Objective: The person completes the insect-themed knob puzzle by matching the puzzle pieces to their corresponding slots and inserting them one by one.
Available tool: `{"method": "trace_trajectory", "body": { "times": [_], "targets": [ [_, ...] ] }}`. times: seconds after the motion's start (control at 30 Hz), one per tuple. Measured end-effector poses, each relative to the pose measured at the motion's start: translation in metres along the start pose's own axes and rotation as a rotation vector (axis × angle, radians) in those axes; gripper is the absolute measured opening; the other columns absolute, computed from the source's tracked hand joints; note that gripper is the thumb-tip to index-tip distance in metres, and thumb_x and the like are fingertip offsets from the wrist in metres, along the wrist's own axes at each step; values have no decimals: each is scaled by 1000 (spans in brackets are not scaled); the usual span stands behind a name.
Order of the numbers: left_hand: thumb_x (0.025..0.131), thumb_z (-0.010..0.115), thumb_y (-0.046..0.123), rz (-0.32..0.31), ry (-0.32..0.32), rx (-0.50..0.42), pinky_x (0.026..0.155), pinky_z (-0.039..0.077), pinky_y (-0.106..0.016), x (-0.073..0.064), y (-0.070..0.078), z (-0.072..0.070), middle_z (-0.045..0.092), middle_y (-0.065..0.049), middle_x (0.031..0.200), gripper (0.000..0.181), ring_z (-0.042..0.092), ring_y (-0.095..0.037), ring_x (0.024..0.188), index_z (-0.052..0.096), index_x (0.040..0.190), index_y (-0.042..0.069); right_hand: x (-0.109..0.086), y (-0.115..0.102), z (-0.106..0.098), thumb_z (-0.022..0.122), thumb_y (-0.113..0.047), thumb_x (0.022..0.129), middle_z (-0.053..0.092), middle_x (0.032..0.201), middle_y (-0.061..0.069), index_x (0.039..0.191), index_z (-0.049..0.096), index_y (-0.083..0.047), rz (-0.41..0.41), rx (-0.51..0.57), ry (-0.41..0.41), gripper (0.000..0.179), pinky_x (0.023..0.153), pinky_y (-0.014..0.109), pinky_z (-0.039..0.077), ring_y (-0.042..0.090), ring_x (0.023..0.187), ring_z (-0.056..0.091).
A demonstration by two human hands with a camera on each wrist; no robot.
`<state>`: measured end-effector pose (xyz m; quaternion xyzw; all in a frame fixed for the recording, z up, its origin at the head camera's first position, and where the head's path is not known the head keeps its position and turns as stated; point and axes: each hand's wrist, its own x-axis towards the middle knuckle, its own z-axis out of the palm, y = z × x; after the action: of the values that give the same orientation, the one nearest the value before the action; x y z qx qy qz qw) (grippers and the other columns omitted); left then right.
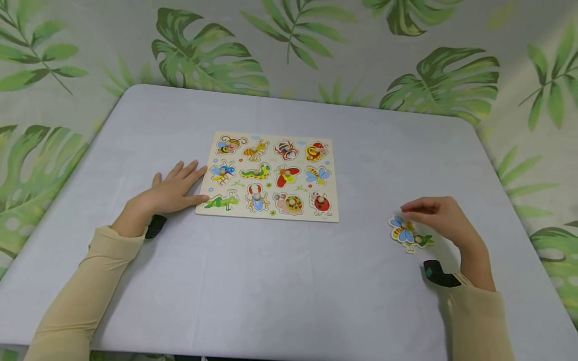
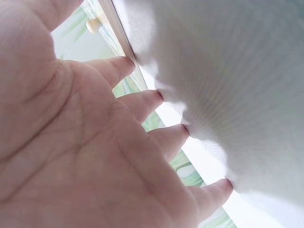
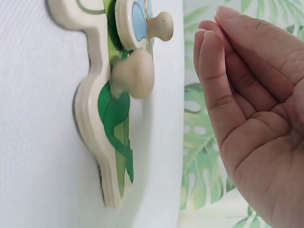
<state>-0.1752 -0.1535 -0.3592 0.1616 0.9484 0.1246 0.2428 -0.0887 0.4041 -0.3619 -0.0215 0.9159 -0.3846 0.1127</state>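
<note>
My left hand [image 1: 173, 190] lies with fingers spread at the left edge of a wooden insect peg puzzle board [image 1: 240, 212]. Its thumb overlaps the lower left corner, and in the left wrist view the fingertips [image 2: 124, 65] press on the white cloth. My right hand [image 1: 438, 215] hovers beside two knobbed pieces, fingers loosely bent and tips near the thumb, holding nothing. A blue-winged dragonfly piece [image 1: 401, 233] rests partly over a green grasshopper piece [image 3: 114, 111], hiding some of it. Both pieces' wooden knobs stand free of my fingers in the right wrist view.
Other insect pieces with knobs sit in the board, such as the ladybug [image 1: 321, 204] and caterpillar [image 1: 259, 173]. The dragonfly recess [image 1: 318, 175] and grasshopper recess [image 1: 222, 201] show printed pictures without knobs. A white cloth covers the table [image 1: 271, 291]; leaf-patterned fabric [image 1: 316, 50] stands behind.
</note>
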Motion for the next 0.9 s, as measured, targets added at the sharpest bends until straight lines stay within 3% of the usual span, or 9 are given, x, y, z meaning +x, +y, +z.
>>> {"method": "trace_trajectory", "body": {
  "times": [0.4,0.63,0.9],
  "targets": [
    [93,47,51,1,8,3,102,-2,-77,1,-3,2,0,-17,159,79,-6,-46,145,9,152,16,-3,6,-2,68,-31,85,66,88,-28,109,68,-4,69,-23,-47,36,69,13,49,-9,81,62],
    [93,47,52,6,9,-6,101,-2,-77,0,-2,1,1,-17,159,79,-6,-45,145,9,152,16,-4,4,1,71,-33,83,72,84,-10,100,71,-6,93,-123,-28,33,65,16,48,-4,73,60],
    [93,47,53,5,12,5,102,-2,-77,1,-2,1,1,-16,159,80,-5,-45,145,9,152,17,-8,2,6,71,-33,83,73,88,4,102,71,-5,111,-140,-46,34,63,17,48,-4,70,59]
  ]
}}
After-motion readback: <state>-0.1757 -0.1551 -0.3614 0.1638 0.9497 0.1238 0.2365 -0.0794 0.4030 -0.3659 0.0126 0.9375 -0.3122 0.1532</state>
